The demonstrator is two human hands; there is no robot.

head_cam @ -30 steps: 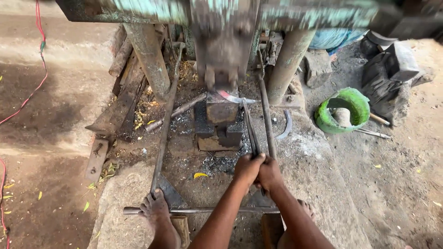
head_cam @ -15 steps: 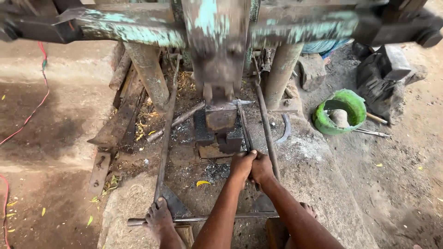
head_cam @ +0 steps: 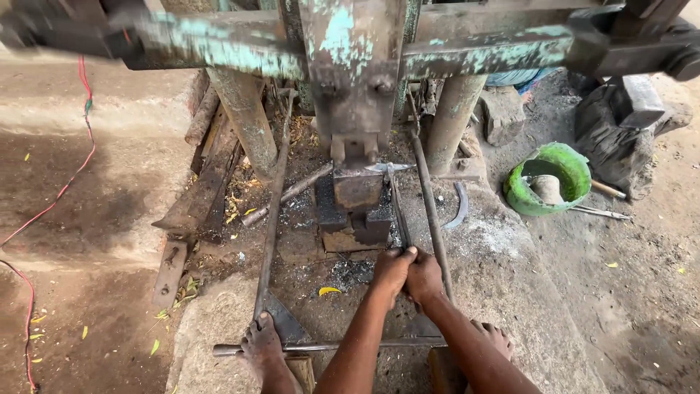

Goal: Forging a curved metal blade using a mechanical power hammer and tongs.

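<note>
View looking down at a person's two bare arms & feet in front of a worn power hammer w/ flaking green paint. Left hand [head_cam: 391,268] & right hand [head_cam: 425,277] are pressed side by side, touching, fingers curled tight around the near ends of long dark tongs [head_cam: 399,215]. The tongs run straight away from the hands up to the anvil block [head_cam: 357,188], where their far tip holds a thin flat metal piece [head_cam: 389,168] lying on top of the block, right under the hammer head [head_cam: 353,149]. Can't tell if the head touches the piece. Left foot [head_cam: 260,343] rests on a horizontal bar [head_cam: 321,347] near the bottom edge; right foot [head_cam: 497,338] sits on the ground beside the right forearm. A long rod [head_cam: 432,215] lies just right of the tongs. Further right, a curved blade [head_cam: 460,206] lies on the ground, & beyond it a green bucket [head_cam: 548,179]. A red cable [head_cam: 67,182] trails over the dirt at far left.
</note>
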